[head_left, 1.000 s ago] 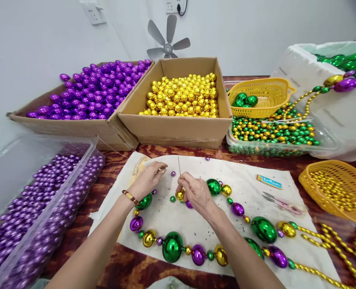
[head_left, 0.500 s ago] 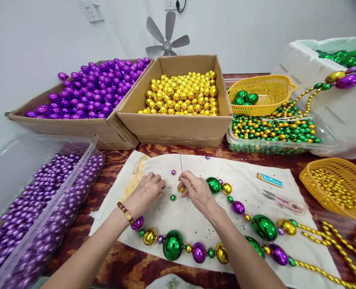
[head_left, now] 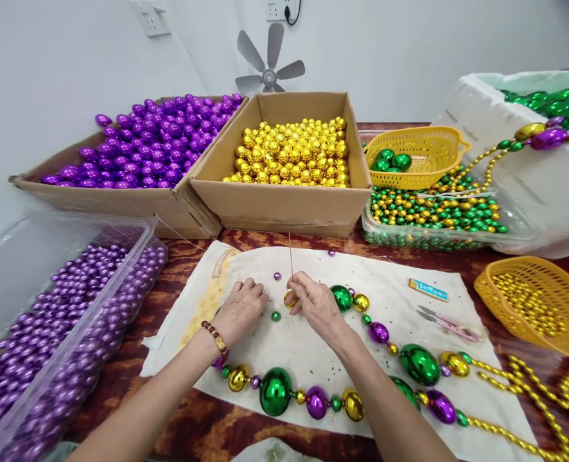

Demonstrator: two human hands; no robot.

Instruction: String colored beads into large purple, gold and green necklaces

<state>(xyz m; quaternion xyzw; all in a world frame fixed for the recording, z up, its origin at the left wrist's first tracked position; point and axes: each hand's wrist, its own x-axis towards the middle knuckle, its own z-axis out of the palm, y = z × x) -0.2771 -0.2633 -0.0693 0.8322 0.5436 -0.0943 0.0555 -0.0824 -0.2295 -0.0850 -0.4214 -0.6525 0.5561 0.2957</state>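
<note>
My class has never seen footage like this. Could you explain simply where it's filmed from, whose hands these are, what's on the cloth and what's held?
There is no machine: these are a person's bare hands, seen from a camera worn on their head, looking forward and down. On the white cloth lie a strand of large and small beads, pink-handled scissors and a small loose purple bead. The right hand pinches a thin needle, pointing upward. The left hand is curled low over the cloth; anything inside it is hidden.

A red-brown table (head_left: 181,260) carries a white cloth (head_left: 304,353), cardboard boxes (head_left: 279,202) and a yellow basket (head_left: 566,289).
</note>
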